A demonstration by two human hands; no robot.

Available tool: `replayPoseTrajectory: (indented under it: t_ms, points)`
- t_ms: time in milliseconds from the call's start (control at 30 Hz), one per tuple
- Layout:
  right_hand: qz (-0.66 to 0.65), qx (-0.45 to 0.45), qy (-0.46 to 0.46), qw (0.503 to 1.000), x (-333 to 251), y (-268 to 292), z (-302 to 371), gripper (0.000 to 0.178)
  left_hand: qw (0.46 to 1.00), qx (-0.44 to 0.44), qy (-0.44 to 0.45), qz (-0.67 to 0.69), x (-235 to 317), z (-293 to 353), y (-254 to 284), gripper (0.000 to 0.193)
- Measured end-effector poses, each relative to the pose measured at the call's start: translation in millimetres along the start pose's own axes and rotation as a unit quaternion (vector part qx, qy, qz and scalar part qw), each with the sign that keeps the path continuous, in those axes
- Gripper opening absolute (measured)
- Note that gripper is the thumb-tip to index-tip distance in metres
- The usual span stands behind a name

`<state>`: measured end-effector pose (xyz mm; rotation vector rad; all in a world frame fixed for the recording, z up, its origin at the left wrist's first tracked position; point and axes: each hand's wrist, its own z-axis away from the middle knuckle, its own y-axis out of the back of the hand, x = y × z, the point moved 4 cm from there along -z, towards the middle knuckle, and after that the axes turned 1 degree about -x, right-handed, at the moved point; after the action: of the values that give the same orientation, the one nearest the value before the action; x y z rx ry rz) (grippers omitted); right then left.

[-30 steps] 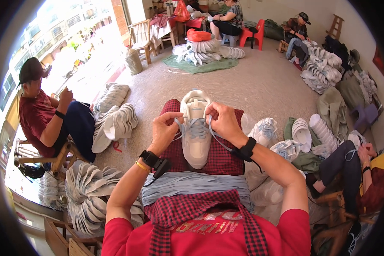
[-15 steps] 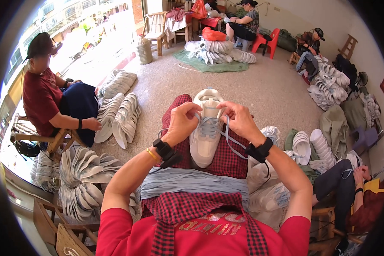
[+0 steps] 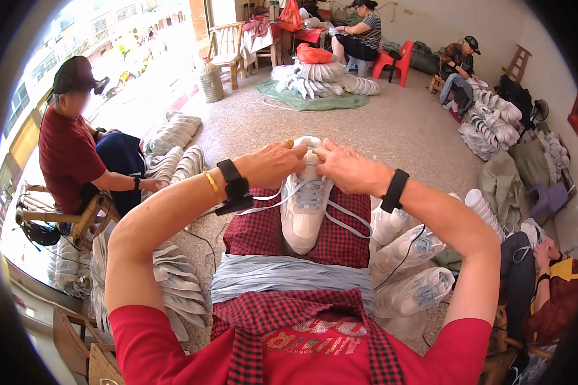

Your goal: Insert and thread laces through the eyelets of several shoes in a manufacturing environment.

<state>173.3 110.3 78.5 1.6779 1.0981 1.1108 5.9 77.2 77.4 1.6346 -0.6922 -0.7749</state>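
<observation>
A white sneaker (image 3: 300, 226) with pale blue lacing rests on my lap, toe toward me. My left hand (image 3: 273, 165) is closed at the left side of its upper opening, fingertips beside the tongue (image 3: 311, 168). Across from it, my right hand (image 3: 348, 168) grips the right side of the same opening. What exactly lies under the fingertips is hidden. Loose lace ends trail out on both sides, one pale blue shoelace (image 3: 348, 219) looping over my right thigh. A thick bundle of light blue laces (image 3: 289, 279) lies across my lap on a red-and-black checked apron (image 3: 253, 228).
Laced white sneakers (image 3: 414, 289) stand close on my right. Stacked shoe uppers (image 3: 176, 282) lie on my left, near a seated person (image 3: 70, 154). Farther off are a shoe pile on a green sheet (image 3: 315, 99), a red chair (image 3: 394, 63) and other seated people.
Both hands have moved up from the lacing to the shoe's opening, with my elbows spread wider. The lace held out at each side now hangs loose.
</observation>
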Motion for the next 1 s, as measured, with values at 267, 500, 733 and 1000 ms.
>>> replayPoseTrajectory:
  t_ms: [267,500,733,1000]
  points:
    - [-0.193,-0.136,-0.088,0.968,29.7,-26.4,-19.7,0.024,0.974,-0.116,0.147,0.125,-20.6,-28.7,-7.6,0.021]
    - [-0.403,0.161,-0.293,0.852,51.1,-19.1,-17.4,0.022,0.959,-0.052,0.201,0.194,-31.5,-28.7,-16.3,0.023]
    - [-0.571,0.401,-0.209,0.685,106.7,100.5,-63.7,0.029,0.810,0.285,0.233,0.456,-39.0,-54.0,131.5,0.023]
    - [-0.315,0.463,-0.182,0.809,86.8,213.4,-75.2,0.034,0.803,0.405,0.243,0.364,-52.0,-69.4,220.0,0.025]
